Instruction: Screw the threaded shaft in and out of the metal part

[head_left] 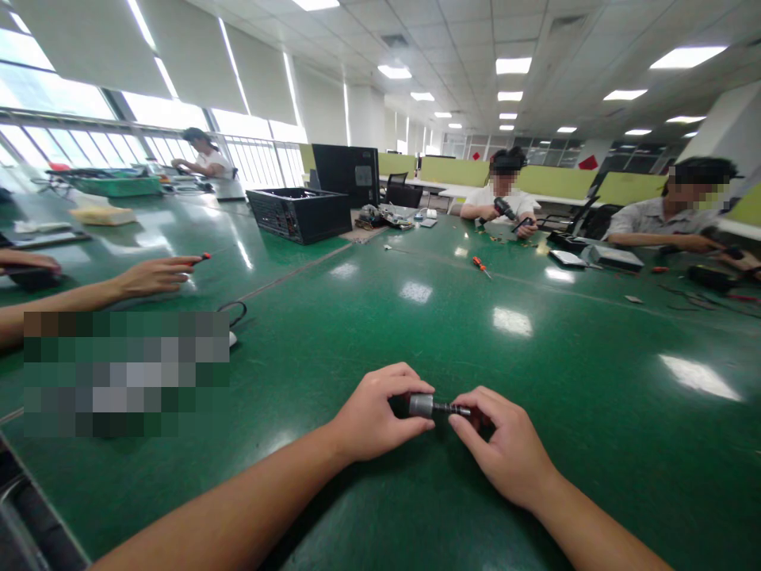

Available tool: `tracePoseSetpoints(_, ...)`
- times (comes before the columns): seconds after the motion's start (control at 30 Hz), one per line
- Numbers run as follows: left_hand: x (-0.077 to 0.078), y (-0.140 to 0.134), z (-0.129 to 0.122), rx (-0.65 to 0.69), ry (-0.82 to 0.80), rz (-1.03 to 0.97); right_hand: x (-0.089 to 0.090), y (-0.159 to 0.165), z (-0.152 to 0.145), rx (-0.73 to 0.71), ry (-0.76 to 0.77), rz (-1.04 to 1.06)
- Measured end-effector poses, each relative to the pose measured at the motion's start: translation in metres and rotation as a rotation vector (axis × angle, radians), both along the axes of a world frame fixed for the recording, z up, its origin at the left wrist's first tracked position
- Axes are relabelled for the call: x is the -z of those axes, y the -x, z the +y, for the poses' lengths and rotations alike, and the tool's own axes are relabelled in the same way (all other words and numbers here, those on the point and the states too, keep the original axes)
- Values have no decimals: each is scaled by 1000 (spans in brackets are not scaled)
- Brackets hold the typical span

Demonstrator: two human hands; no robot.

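Note:
Low in the middle of the view, a small cylindrical motor [422, 406] with a silver-grey body and a thin, dark, ridged shaft [445, 408] lies level between my two hands. My left hand [380, 412] is closed round the grey body, thumb below and fingers above. At the other end, my right hand [502, 440] pinches the tip of the shaft between thumb and fingers. Both hands are just above the green tabletop [357, 317]. The curled inner fingers of my right hand are partly hidden.
An orange screwdriver [481, 266] lies farther off. Black computer cases [300, 214] stand at the back, beside loose parts [386, 216]. At left another person's hand [158, 276] holds a red-tipped item, near a blurred patch. Co-workers [502, 190] sit across the table.

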State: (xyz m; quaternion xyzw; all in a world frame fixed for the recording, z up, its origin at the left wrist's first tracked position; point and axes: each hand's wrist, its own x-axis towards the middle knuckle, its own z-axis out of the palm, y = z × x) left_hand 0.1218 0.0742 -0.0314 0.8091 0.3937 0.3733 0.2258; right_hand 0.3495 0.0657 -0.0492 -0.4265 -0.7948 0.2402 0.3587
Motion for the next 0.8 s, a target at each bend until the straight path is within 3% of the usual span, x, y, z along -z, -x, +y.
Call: tracePoseSetpoints(0.8, -6, 4, 1, -19, -21, 8, 0, 1, 0, 23, 18, 36)
